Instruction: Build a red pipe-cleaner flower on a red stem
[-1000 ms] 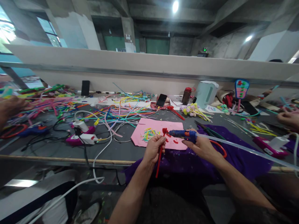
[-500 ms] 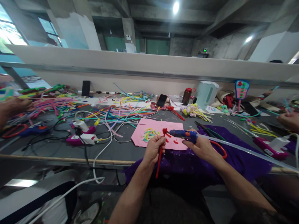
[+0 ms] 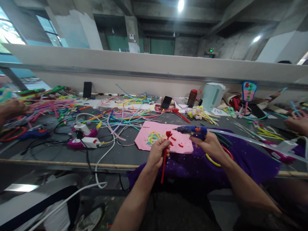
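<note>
Both hands' (image 3: 156, 154) (image 3: 212, 146) fingers (image 3: 164, 144) grip a red stem (image 3: 164, 166) and glue gun (image 3: 192, 129) over a grey table (image 3: 122, 156) beneath beams (image 3: 166, 12).

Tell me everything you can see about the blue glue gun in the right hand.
The blue glue gun, plastic-looking, has an orange patch and a narrow tip. The right hand grips it roughly level above the pink sheet, its tip pointing left, apart from the red flower-like piece. A long translucent stick extends from its rear.
</note>
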